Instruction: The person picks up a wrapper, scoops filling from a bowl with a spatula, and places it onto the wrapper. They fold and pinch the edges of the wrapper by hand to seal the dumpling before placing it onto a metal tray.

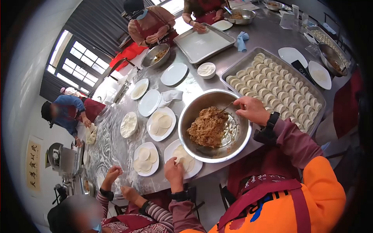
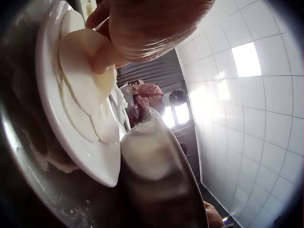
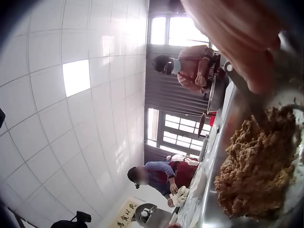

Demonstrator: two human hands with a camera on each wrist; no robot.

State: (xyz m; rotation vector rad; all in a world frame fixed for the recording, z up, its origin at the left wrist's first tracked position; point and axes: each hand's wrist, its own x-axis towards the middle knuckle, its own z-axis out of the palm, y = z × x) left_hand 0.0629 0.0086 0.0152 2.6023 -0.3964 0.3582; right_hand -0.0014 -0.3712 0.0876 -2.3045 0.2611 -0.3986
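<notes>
My left hand is at the plate of round dough wrappers. In the left wrist view, the thumb of the left hand touches the top wrapper, with the other fingers bent beyond it. My right hand holds the handle of a metal utensil over the rim of the steel bowl. Brown filling lies in that bowl, and the utensil's lower end is hidden in it. The right wrist view shows the handle under the fingers of the right hand.
A tray of folded dumplings stands beyond the bowl at the right. Two more wrapper plates and a flour bowl are left. Other people work around the table; one sits close by at my left.
</notes>
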